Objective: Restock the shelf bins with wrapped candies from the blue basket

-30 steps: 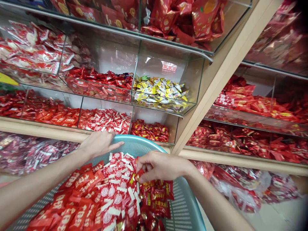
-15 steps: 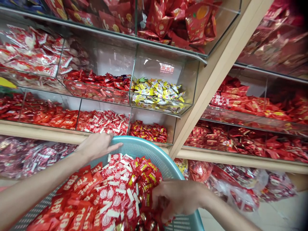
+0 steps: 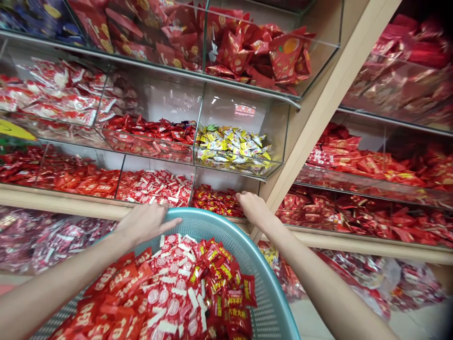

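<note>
A blue-green plastic basket holds wrapped candies in the lower middle of the view. Orange-red packets lie at its left, red-and-white candies in its middle, and red candies with yellow lettering at its right. My left hand is closed over the basket's far rim, thumb inside. Past the rim, my right hand is at the right end of a low clear bin of small red-and-yellow candies. Its fingertips are partly hidden, so I cannot see whether they hold any.
Clear shelf bins rise in tiers, one with yellow-and-white candies, another with large red packets. A slanting wooden post divides the shelves. Bagged goods lie below the wooden ledge; pale floor tiles show lower right.
My right hand has left the candies at the basket's right side and moved up and forward to the low bin. My left hand stays on the rim. The view has tilted up slightly.
</note>
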Action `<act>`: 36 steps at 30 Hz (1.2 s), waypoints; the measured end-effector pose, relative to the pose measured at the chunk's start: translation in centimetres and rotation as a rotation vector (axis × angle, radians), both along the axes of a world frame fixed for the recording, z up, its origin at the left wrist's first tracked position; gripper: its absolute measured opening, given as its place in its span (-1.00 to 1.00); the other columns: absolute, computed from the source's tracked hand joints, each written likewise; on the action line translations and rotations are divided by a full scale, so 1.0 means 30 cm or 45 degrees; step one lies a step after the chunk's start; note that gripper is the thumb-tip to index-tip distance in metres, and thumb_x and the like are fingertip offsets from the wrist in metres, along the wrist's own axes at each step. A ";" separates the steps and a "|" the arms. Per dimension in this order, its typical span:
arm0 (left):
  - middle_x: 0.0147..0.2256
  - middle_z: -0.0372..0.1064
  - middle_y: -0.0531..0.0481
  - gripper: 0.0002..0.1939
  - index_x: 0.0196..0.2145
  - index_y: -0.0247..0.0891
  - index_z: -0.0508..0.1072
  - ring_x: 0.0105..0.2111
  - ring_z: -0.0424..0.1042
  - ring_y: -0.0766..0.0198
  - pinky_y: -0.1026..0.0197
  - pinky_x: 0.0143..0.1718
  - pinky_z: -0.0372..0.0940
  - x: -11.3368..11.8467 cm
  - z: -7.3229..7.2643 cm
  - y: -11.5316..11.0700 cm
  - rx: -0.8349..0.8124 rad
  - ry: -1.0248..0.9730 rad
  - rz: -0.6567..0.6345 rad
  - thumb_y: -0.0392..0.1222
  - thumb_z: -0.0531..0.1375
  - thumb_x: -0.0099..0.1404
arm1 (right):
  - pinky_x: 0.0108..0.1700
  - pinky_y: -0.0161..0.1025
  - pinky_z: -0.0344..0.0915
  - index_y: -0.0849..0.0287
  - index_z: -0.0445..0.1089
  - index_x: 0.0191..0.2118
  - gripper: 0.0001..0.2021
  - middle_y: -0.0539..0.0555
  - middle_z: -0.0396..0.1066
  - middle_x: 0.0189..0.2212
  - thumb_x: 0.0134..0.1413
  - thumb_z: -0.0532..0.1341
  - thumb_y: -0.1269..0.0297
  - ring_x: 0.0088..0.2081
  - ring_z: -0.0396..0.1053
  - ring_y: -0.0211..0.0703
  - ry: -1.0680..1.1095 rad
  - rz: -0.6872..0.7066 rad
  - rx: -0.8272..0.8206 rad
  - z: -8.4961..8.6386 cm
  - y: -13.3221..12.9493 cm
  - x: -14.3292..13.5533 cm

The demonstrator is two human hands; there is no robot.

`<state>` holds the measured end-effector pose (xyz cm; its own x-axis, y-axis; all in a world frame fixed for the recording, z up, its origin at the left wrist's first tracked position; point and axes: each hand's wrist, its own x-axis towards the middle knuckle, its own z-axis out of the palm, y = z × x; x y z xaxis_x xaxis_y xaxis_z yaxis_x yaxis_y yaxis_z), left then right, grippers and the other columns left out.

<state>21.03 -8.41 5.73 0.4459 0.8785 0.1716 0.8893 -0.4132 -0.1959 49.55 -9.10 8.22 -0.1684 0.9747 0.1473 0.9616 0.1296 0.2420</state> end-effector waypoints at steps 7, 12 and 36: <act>-0.44 0.48 -0.25 -0.35 -0.29 -0.31 0.38 -0.41 0.48 -0.08 0.07 -0.45 0.26 -0.003 0.001 -0.004 -0.018 -0.002 0.037 0.28 -0.24 0.25 | -0.23 -0.19 0.32 0.35 0.45 -0.18 -0.69 0.31 0.46 -0.19 0.16 -0.03 0.58 -0.12 0.38 0.05 -0.107 -0.057 -0.062 -0.046 0.056 -0.041; -0.44 0.48 -0.24 -0.37 -0.29 -0.31 0.38 -0.41 0.48 -0.07 0.07 -0.44 0.25 -0.004 -0.003 0.000 -0.026 -0.012 0.037 0.27 -0.22 0.25 | -0.26 -0.19 0.33 0.34 0.46 -0.20 -0.70 0.34 0.46 -0.22 0.15 -0.02 0.59 -0.16 0.41 0.03 -0.113 -0.092 -0.042 -0.069 0.075 -0.039; -0.45 0.46 -0.23 -0.31 -0.30 -0.33 0.39 -0.42 0.47 -0.01 0.12 -0.46 0.24 -0.010 -0.006 0.002 0.000 0.007 -0.002 0.29 -0.26 0.25 | -0.40 -0.36 0.22 0.26 0.42 -0.34 -0.82 -0.01 0.37 -0.48 0.09 0.15 0.25 -0.45 0.28 -0.32 0.985 0.552 -1.088 0.143 -0.210 0.040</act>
<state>20.74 -8.35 5.56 0.4483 0.8777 0.1692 0.8876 -0.4145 -0.2009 50.76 -15.41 12.52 -0.6536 0.6924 -0.3055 0.6522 0.3105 -0.6915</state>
